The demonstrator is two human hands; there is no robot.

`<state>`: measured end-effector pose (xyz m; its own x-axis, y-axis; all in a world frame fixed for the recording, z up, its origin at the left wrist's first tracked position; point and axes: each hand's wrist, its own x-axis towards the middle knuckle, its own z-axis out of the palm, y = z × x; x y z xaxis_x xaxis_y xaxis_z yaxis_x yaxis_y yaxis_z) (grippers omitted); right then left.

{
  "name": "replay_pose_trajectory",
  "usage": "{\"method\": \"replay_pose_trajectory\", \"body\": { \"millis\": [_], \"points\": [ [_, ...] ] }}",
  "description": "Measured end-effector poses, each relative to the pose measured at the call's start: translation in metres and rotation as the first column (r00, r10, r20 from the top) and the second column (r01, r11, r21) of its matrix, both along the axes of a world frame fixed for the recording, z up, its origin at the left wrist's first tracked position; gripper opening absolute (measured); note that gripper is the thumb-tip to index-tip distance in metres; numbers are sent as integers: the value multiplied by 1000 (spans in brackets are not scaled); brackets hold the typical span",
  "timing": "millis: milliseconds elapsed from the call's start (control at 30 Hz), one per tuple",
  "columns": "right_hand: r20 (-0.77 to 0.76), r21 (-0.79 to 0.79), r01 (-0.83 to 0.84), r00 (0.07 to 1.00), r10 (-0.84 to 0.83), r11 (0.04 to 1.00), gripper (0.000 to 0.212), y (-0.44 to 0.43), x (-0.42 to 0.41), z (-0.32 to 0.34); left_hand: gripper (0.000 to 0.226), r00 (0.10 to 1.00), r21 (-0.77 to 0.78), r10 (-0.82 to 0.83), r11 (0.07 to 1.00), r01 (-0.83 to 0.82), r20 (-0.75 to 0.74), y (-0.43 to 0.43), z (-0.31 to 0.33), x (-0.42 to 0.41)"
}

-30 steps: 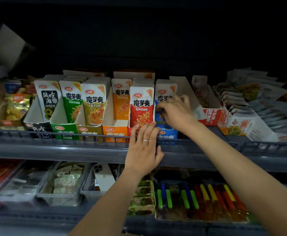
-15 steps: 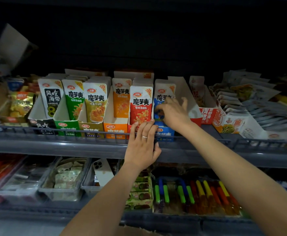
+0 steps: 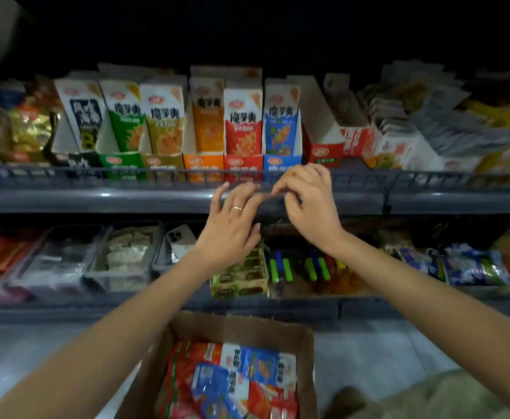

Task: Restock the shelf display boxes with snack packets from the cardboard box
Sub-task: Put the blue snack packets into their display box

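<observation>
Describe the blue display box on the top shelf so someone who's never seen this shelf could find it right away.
Start at the upper shelf, with its row of upright display boxes behind the front rail. The blue display box stands just above the right hand, between a red box on its left and a wider red box on its right. It is the only blue one.

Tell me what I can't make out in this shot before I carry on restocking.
Head view only:
- Cardboard box: near end cut off by the bottom edge, so its packet count is unknown.
- Blue display box: packets behind the front one are hidden.
- Left hand and right hand: motion-blurred; appear empty.
- Packet lettering: too blurred to read.
</observation>
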<state>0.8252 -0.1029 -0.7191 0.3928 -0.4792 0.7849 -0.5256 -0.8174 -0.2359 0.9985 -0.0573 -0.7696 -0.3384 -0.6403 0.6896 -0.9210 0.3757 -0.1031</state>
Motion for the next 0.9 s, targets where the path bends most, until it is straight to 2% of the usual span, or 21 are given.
{"method": "replay_pose_trajectory", "body": {
  "millis": [100,167,267,367,467,500,567,633,667,700,767,800,867,900],
  "points": [
    [-89,63,-103,990,108,993,22,30,-3,-49,35,988,217,-116,972,92,103,55,-37,18],
    [-194,163,-163,962,194,973,23,51,-2,-86,32,977,403,-161,910,92,141,95,-66,31],
    [-328,409,-179,886,327,895,24,84,0,-144,33,985,659,-161,749,75,70,147,-106,52],
    [-378,664,-57,835,401,745,25,117,4,-201,37,999,809,-12,587,45,-47,187,-140,71],
    [-274,881,65,878,392,470,27,149,8,-258,29,945,857,273,515,14,-179,217,-167,85],
    [-225,928,75,893,389,364,25,157,13,-271,23,919,880,345,476,4,-190,221,-173,88],
    [-184,982,151,894,407,113,19,167,27,-294,23,914,916,383,400,-33,-134,219,-180,92],
    [-160,956,260,848,506,-134,23,181,31,-310,23,895,910,411,414,-14,-173,213,-182,96],
    [-167,925,313,843,511,-215,27,187,25,-322,23,877,900,429,435,8,-215,210,-183,98],
    [-154,894,315,884,442,-319,32,197,13,-328,24,869,898,438,440,16,-230,209,-184,99],
    [-109,819,215,969,224,-532,46,212,6,-340,25,895,918,416,396,-17,-163,207,-187,100],
    [-142,806,244,964,223,-540,49,214,6,-349,26,906,931,404,365,-31,-128,207,-189,101],
    [-284,768,537,774,566,-349,45,210,24,-353,25,903,944,411,330,-16,-128,204,-191,101],
    [-371,742,619,698,613,-256,43,207,41,-355,25,896,945,420,327,0,-146,203,-191,102]
  ]
}}
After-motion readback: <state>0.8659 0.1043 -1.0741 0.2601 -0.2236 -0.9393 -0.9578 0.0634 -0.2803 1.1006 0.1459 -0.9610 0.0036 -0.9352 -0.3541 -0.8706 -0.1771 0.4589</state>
